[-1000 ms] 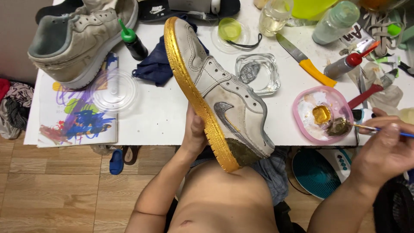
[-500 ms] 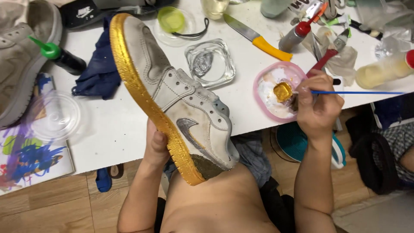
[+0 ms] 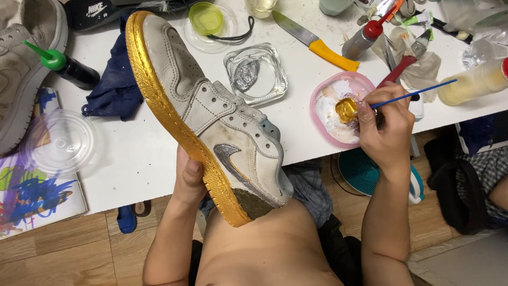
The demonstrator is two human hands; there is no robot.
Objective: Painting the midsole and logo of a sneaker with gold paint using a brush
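Observation:
My left hand point(image 3: 189, 177) grips a white sneaker point(image 3: 211, 116) from below, tilted on its side, its sole edge painted gold. One patch of the sole near the toe is dark and unpainted. My right hand point(image 3: 385, 127) holds a thin blue-handled brush point(image 3: 418, 92), its tip dipped in gold paint point(image 3: 346, 108) on a pink lid point(image 3: 330, 98) used as a palette at the table's front edge.
On the white table point(image 3: 132, 153) lie a second sneaker point(image 3: 24, 69), a dark bottle with a green nozzle point(image 3: 66, 66), a blue cloth point(image 3: 114, 90), a glass dish point(image 3: 256, 74), a yellow-handled knife point(image 3: 317, 45), a clear plastic lid point(image 3: 58, 143) and paint bottles.
My right hand has moved left from beside the table to the pink lid and dipped the brush in the gold paint. The view has shifted, and the shoe stays in my left hand.

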